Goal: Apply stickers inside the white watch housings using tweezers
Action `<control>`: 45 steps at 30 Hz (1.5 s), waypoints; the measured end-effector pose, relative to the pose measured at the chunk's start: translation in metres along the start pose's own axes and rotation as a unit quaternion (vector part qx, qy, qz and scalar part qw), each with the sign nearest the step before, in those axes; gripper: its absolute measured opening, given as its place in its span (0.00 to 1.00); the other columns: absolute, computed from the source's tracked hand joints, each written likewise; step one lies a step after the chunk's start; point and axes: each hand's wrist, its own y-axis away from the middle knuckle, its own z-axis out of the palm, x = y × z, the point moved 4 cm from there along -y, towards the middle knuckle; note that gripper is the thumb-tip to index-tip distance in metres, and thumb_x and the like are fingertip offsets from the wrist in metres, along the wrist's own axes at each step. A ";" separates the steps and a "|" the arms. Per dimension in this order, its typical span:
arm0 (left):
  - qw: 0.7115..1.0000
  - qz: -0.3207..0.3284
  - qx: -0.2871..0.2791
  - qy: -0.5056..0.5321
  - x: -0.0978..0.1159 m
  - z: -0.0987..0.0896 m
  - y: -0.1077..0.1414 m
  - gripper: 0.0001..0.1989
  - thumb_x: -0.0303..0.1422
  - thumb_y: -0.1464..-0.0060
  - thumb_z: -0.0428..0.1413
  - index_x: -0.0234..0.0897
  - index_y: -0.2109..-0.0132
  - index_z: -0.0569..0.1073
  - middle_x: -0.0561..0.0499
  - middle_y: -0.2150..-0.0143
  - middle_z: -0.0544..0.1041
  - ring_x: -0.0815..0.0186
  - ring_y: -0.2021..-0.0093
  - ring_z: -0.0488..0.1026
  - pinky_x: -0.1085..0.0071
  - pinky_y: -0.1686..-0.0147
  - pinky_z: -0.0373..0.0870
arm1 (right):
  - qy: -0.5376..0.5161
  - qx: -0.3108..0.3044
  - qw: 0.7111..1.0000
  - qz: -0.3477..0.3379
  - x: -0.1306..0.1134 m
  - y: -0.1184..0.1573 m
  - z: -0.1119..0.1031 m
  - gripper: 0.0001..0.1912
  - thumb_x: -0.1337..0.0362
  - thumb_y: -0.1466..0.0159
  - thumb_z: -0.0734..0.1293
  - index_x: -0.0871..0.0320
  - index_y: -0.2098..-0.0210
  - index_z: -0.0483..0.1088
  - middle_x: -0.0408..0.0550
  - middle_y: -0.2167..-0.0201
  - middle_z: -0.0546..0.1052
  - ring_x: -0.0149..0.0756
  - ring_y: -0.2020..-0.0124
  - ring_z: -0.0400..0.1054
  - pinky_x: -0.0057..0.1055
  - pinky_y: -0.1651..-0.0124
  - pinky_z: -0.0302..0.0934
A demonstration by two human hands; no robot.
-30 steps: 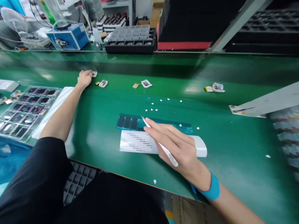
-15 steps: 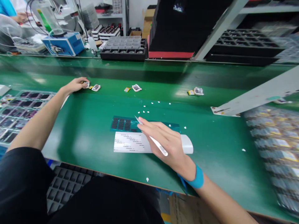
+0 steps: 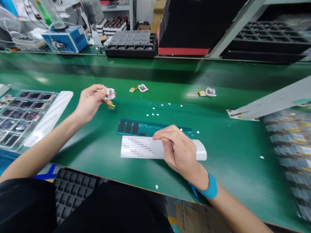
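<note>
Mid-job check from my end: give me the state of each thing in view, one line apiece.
Left hand, closed on a white-rimmed unit.
White-rimmed unit, held, its yellow piece hanging below.
Right hand, fingers curled over the white sheet; can't tell whether it holds anything.
White sheet, printed side up, partly hidden by the right hand.
Blue-green strip, flat, black pieces toward its left end.
Wristband, worn on the right wrist.

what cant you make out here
Head view:
Whether the right hand holds anything: hidden by its curled fingers.
One side of the white-rimmed piece: covered by the left hand.
Print on the white sheet: too small to read.
Parts at far right: blurred, cut off by the picture's edge.
</note>
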 end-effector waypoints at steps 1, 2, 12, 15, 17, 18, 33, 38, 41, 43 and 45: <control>0.999 -0.009 -0.032 0.023 0.001 0.020 0.018 0.17 0.43 0.53 0.72 0.40 0.62 0.77 0.50 0.61 0.85 0.63 0.65 0.80 0.62 0.60 0.78 | 0.007 0.004 1.000 0.013 0.001 0.000 0.000 0.11 0.74 0.26 0.58 0.56 0.58 0.70 0.45 0.69 0.79 0.33 0.69 0.73 0.30 0.65 0.71; 0.995 -0.028 -0.072 0.056 0.003 0.040 0.036 0.18 0.42 0.50 0.71 0.38 0.59 0.76 0.48 0.61 0.85 0.64 0.68 0.80 0.63 0.60 0.78 | 0.019 0.005 1.000 0.021 0.002 0.001 0.000 0.10 0.74 0.25 0.59 0.57 0.56 0.70 0.44 0.70 0.78 0.31 0.71 0.72 0.28 0.67 0.70; 0.944 -0.144 -0.255 0.149 0.003 0.087 0.115 0.11 0.34 0.39 0.66 0.36 0.51 0.83 0.47 0.63 0.86 0.62 0.65 0.86 0.71 0.61 0.85 | 0.083 -0.056 0.995 0.016 -0.002 0.008 0.013 0.13 0.69 0.28 0.68 0.62 0.44 0.73 0.50 0.56 0.82 0.32 0.60 0.78 0.25 0.67 0.73; 0.941 -0.143 -0.265 0.152 0.005 0.087 0.117 0.08 0.30 0.37 0.64 0.34 0.52 0.84 0.48 0.62 0.87 0.63 0.65 0.86 0.73 0.60 0.85 | 0.101 -0.048 0.994 -0.004 -0.004 0.009 0.013 0.12 0.70 0.30 0.70 0.63 0.47 0.76 0.50 0.56 0.83 0.32 0.60 0.78 0.24 0.66 0.72; 0.951 -0.123 -0.248 0.136 0.008 0.085 0.118 0.08 0.26 0.38 0.63 0.34 0.53 0.84 0.49 0.62 0.87 0.65 0.66 0.86 0.77 0.63 0.85 | 0.110 -0.055 0.992 -0.008 -0.006 0.010 0.014 0.12 0.73 0.31 0.71 0.64 0.48 0.76 0.50 0.56 0.83 0.31 0.60 0.79 0.24 0.65 0.72; 0.958 -0.108 -0.234 0.125 0.010 0.084 0.119 0.08 0.25 0.39 0.63 0.34 0.54 0.85 0.50 0.62 0.87 0.65 0.67 0.86 0.79 0.64 0.84 | 0.113 -0.062 0.992 -0.006 -0.007 0.010 0.014 0.12 0.74 0.32 0.70 0.64 0.48 0.76 0.50 0.56 0.83 0.31 0.60 0.79 0.24 0.65 0.72; 0.969 -0.071 -0.210 0.109 0.008 0.082 0.115 0.05 0.23 0.42 0.64 0.35 0.58 0.84 0.56 0.70 0.85 0.65 0.75 0.84 0.80 0.72 0.83 | 0.012 -0.098 0.995 0.028 -0.003 0.006 0.015 0.14 0.79 0.31 0.66 0.58 0.50 0.73 0.49 0.56 0.83 0.32 0.60 0.80 0.28 0.60 0.76; 0.968 -0.058 -0.222 0.104 0.007 0.086 0.123 0.06 0.22 0.44 0.64 0.34 0.60 0.83 0.56 0.68 0.85 0.68 0.75 0.84 0.83 0.72 0.82 | 0.026 -0.067 0.996 0.048 -0.004 0.005 0.015 0.15 0.79 0.32 0.67 0.56 0.52 0.73 0.45 0.58 0.83 0.30 0.62 0.79 0.25 0.64 0.74; 0.964 -0.062 -0.231 0.118 0.007 0.088 0.127 0.08 0.21 0.44 0.63 0.34 0.58 0.83 0.56 0.69 0.85 0.68 0.74 0.84 0.82 0.71 0.83 | 0.059 -0.046 0.996 0.045 -0.007 0.007 0.014 0.17 0.80 0.33 0.68 0.56 0.51 0.74 0.45 0.57 0.84 0.31 0.61 0.80 0.25 0.64 0.75; 0.963 -0.061 -0.234 0.117 0.009 0.087 0.126 0.08 0.22 0.44 0.63 0.34 0.57 0.83 0.56 0.70 0.84 0.69 0.74 0.83 0.82 0.71 0.82 | 0.083 -0.041 0.995 0.031 -0.008 0.009 0.013 0.17 0.81 0.33 0.67 0.57 0.50 0.75 0.46 0.56 0.84 0.31 0.60 0.80 0.24 0.62 0.76; 0.963 -0.059 -0.242 0.107 0.010 0.086 0.125 0.08 0.22 0.43 0.63 0.33 0.57 0.83 0.56 0.70 0.84 0.69 0.74 0.83 0.83 0.71 0.82 | 0.102 -0.045 0.994 0.018 -0.009 0.011 0.013 0.17 0.80 0.32 0.66 0.57 0.49 0.76 0.47 0.55 0.84 0.31 0.59 0.81 0.24 0.60 0.77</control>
